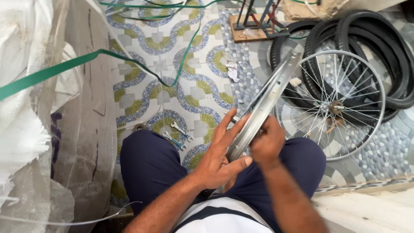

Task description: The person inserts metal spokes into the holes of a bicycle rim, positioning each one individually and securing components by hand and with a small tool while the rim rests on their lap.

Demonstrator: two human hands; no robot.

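Bare metal rim [265, 103], smooth and curved, held edge-on over the lap, tilted up toward the upper right. Left hand [220, 157] flat against its side, fingers spread, thumb under. Right hand [268, 142] closed around the rim's lower end. Spoked wheel [332, 105] and ribbed black tyres [379, 51] lie just beyond; two spanners [177, 134] on the patterned tile floor [172, 77].
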